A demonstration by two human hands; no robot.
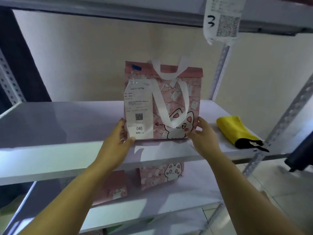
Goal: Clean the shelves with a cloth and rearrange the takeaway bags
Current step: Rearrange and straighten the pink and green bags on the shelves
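A pink takeaway bag (171,106) with a white cat print, white handles and a receipt marked 046 stands upright on the middle white shelf (59,133). My left hand (116,143) grips its lower left corner, thumb on the receipt. At the lower right corner, my right hand (205,136) presses against the bag's side. A folded yellow cloth (237,128) with a black edge lies on the same shelf, to the right of the bag, apart from both hands.
Two more pink cat bags (160,175) stand on the lower shelf (152,200) beneath. A white label bag (223,19) with a QR code hangs from the top shelf at the upper right. Perforated metal uprights (277,119) frame the right side.
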